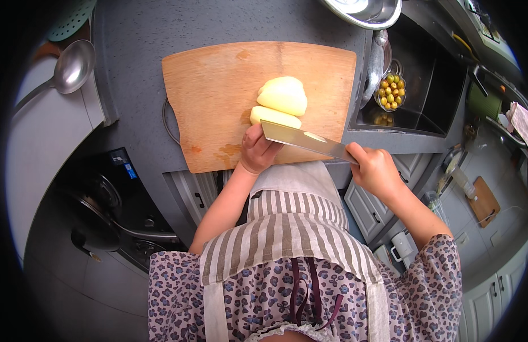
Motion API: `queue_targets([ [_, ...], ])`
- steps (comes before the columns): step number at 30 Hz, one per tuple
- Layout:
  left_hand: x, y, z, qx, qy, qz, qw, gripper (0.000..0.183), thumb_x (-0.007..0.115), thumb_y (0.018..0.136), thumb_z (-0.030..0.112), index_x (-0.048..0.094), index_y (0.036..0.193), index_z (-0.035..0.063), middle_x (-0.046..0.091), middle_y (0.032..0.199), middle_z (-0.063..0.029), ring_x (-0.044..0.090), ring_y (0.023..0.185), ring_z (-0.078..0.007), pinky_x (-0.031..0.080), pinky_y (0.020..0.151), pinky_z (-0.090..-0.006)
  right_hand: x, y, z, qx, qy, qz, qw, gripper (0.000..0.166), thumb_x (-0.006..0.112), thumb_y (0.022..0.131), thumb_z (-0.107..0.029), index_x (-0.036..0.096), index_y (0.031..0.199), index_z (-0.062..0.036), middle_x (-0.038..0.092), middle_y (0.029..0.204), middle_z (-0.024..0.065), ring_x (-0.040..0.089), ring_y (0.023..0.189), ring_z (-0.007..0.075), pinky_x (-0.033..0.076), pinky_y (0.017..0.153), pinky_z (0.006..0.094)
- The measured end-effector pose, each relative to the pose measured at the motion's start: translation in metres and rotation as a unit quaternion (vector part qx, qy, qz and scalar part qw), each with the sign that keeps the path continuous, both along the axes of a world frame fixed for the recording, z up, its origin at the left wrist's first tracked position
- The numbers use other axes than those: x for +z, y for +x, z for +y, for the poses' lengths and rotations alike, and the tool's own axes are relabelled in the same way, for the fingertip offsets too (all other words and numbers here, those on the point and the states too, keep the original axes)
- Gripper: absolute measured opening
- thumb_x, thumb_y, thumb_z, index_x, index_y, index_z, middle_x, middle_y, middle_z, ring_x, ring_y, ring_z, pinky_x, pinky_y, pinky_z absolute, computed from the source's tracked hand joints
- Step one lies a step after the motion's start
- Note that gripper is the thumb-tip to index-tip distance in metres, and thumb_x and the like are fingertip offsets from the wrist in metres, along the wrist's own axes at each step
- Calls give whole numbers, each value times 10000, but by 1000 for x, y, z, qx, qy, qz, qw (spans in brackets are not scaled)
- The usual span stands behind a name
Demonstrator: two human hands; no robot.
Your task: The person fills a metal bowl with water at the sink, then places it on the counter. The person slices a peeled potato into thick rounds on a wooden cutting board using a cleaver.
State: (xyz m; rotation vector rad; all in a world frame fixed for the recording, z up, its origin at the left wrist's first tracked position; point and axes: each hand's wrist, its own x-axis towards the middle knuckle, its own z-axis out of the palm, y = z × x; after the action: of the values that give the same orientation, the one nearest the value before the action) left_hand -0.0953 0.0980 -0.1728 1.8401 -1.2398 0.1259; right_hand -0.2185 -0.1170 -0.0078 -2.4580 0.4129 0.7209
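My right hand (373,170) is closed round the handle of a broad kitchen knife (300,139), a cleaver by its shape. A pale, wet-looking patch shows on the blade. The blade slants up to the left, its far end over my left hand (259,149), whose bent fingers are at the near end of a peeled, pale yellow piece (276,116), probably potato. Whether those fingers grip anything is hidden by the blade. Just beyond that piece lies a larger peeled chunk (283,95). Both rest on a wooden cutting board (212,94) with wet patches.
At the right, a black sink (422,94) holds a glass bowl of small green-brown fruits (391,92). A metal basin (368,15) stands at the back right. A steel ladle (73,66) lies at the left, above a black gas hob (114,205).
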Motion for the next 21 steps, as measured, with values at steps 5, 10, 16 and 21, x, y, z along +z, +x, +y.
queue_targets([
  [5, 0, 1, 0, -3, -2, 6, 1000, 261, 719, 725, 77, 678, 982, 74, 566, 1163, -69, 529, 1022, -314, 471, 828, -395, -3, 0, 1, -5, 10, 0, 1000, 224, 595, 678, -2, 480, 862, -57, 578, 602, 132, 592, 555, 345, 489, 500, 432],
  [10, -1, -2, 0, 16, 12, 10, 1000, 187, 698, 743, 95, 699, 928, 124, 573, 1140, -11, 506, 1072, -263, 472, 845, -374, -8, 4, 5, -5, 8, 0, 1000, 225, 599, 678, -3, 476, 859, -55, 579, 604, 130, 591, 552, 344, 486, 499, 434],
  [16, -1, -3, 0, 18, 24, 21, 999, 137, 687, 757, 119, 706, 889, 148, 596, 1086, 15, 506, 1095, -253, 469, 899, -389, -16, 13, 11, -2, -1, 8, 1000, 230, 605, 687, -14, 467, 868, -53, 583, 615, 132, 595, 562, 350, 488, 506, 439],
  [21, -3, -3, 2, -2, 9, 17, 1000, 277, 740, 727, 98, 685, 998, 113, 620, 1088, -42, 554, 1082, -300, 449, 941, -419, -23, 16, 15, -6, 3, -1, 1000, 226, 603, 696, -21, 461, 869, -48, 587, 623, 136, 603, 574, 353, 489, 510, 440],
])
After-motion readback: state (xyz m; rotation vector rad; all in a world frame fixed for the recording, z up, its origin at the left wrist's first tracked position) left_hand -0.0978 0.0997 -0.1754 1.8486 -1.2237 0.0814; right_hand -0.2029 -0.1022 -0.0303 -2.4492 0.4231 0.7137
